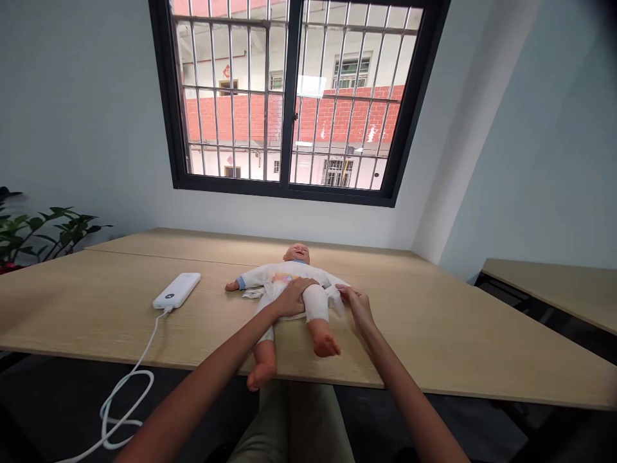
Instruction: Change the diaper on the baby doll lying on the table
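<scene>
The doll point(280, 278) was laid face-up on the desk point(457, 334), partly hidden beneath the left hand point(295, 298), whose grip could not be told. White cloth point(336, 300) at the doll's side was pinched by the right hand point(357, 305). Leftward, a power bank point(177, 290) was joined to a cable point(155, 324).

Doll point(284, 278): smooth plastic | outfit point(315, 302): matt cloth | table point(434, 328): wood-grained (slight sheen)

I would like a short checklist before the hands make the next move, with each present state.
1. Doll face up on the table: ok.
2. Left hand on the doll: ok.
3. Right hand pinching the white cloth: ok.
4. Both feet inside the table's near edge: not ok, one foot appears past it.
5. Power bank apart from doll: ok.
6. Clothing beneath left hand: cannot tell, hidden.
</scene>
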### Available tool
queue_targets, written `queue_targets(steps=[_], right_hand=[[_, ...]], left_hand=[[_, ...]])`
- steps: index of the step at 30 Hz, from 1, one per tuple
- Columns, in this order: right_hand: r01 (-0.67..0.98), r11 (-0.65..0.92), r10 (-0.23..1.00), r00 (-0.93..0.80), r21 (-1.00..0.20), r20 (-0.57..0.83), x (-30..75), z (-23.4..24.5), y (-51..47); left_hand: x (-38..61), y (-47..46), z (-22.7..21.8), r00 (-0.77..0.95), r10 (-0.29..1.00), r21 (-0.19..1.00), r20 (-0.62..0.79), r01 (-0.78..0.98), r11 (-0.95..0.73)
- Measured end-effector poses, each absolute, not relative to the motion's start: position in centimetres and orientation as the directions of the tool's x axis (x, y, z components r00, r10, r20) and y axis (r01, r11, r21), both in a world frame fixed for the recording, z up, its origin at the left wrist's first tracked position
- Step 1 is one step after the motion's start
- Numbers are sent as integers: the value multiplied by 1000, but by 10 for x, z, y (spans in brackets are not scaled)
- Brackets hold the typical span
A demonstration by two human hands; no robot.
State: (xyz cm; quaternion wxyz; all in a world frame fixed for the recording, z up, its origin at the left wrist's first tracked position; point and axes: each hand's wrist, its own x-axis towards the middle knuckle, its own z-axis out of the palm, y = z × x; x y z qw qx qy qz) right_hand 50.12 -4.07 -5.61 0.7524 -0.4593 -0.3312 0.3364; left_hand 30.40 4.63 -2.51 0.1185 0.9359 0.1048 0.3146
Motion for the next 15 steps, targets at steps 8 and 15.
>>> queue_targets(steps=[8,15], right_hand=[[-365,281,850,524,-888,53,502,-59,-41],[-386,381,796,599,-840,86,505,-59,-40]], left_hand=[[303,39,-24,853,188,150,486,130,-980],[304,33,-23,869,138,66,476,121,-990]])
